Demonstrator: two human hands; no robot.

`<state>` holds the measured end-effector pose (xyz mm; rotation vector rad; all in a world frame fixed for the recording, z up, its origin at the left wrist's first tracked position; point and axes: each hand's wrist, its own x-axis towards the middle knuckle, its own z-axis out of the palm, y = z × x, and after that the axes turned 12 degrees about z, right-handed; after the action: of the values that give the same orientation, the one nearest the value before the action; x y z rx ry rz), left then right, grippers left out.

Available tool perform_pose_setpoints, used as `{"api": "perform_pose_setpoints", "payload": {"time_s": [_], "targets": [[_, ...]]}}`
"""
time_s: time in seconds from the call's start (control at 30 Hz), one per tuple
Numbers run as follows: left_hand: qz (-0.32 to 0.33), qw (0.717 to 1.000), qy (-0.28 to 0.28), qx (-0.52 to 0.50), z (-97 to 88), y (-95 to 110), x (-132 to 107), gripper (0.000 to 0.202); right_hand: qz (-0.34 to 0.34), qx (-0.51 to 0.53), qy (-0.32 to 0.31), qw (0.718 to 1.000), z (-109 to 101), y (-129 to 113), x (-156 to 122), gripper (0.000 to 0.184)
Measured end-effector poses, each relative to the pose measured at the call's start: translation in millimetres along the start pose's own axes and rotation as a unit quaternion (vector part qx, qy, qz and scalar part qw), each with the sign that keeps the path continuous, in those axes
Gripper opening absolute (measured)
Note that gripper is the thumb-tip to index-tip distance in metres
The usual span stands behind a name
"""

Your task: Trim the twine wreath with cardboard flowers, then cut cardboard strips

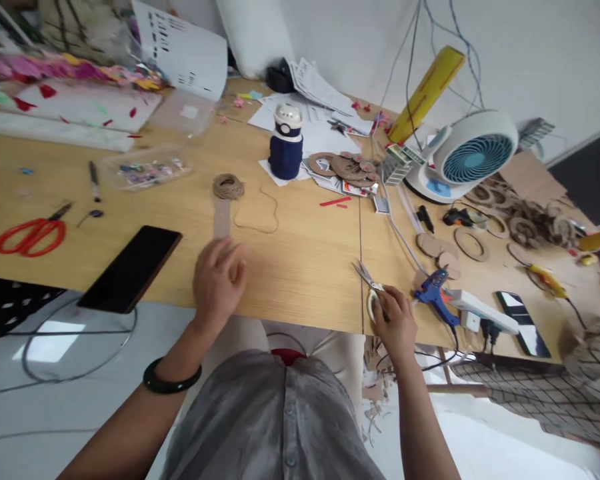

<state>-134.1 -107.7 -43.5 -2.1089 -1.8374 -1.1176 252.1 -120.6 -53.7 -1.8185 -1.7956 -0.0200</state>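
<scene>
Right hand [394, 321] is down at the near edge of the table [300, 260], fingers curled tight around the pale handle of the small scissors [371, 285]. The grip is closed on that handle and the short blades poke out past the knuckles, up and to the left, lying on the wood. Just right of that fist sits the blue glue gun [434, 295], near it but not touching, with the white power strip [481, 311] beyond. Over on the other side, the left hand [219, 280] is blurred, palm down, fingers loosely bent and only slightly parted, covering the near end of a cardboard strip [223, 219]. Whether it pinches the strip or merely rests on it, I cannot tell. The strip runs straight away from the fingertips to the twine ball [229, 187] at its far end. Left of that hand lies a dark phone [131, 268], hanging over the table edge, and well beyond it the red scissors [30, 235]. A dark green bracelet [171, 380] rings the left wrist.
</scene>
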Motion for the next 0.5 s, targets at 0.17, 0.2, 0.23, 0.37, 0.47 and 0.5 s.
{"api": "perform_pose_setpoints", "payload": {"time_s": [0.17, 0.2, 0.23, 0.37, 0.47, 0.5], "targets": [[-0.087, 0.987, -0.111, 0.077, -10.3, -27.1, 2.0, 0.068, -0.002, 0.024, -0.002, 1.0, 13.1, 1.7, 23.4, 0.024], [-0.084, 0.985, -0.129, 0.076, -10.4, -26.8, 0.0, 0.069, 0.0, 0.024, -0.005, 1.0, 15.6, 2.5, 31.1, 0.025], [-0.08, 0.984, -0.14, 0.079, -11.0, -25.3, -2.3, 0.067, 0.002, 0.021, -0.007, 1.0, 18.0, 3.4, 39.4, 0.025], [-0.066, 0.981, -0.143, 0.118, -21.5, -16.5, -12.7, 0.055, 0.016, 0.001, -0.004, 1.0, 25.0, 4.7, 73.2, 0.024], [-0.021, 0.982, -0.116, 0.147, -33.0, -13.5, -22.9, 0.042, 0.021, -0.001, 0.01, 1.0, 27.4, -8.2, 87.5, 0.025], [0.006, 0.983, -0.105, 0.149, -36.4, -13.7, -27.3, 0.037, 0.015, 0.004, 0.01, 1.0, 28.5, -16.6, 88.1, 0.025]]}}
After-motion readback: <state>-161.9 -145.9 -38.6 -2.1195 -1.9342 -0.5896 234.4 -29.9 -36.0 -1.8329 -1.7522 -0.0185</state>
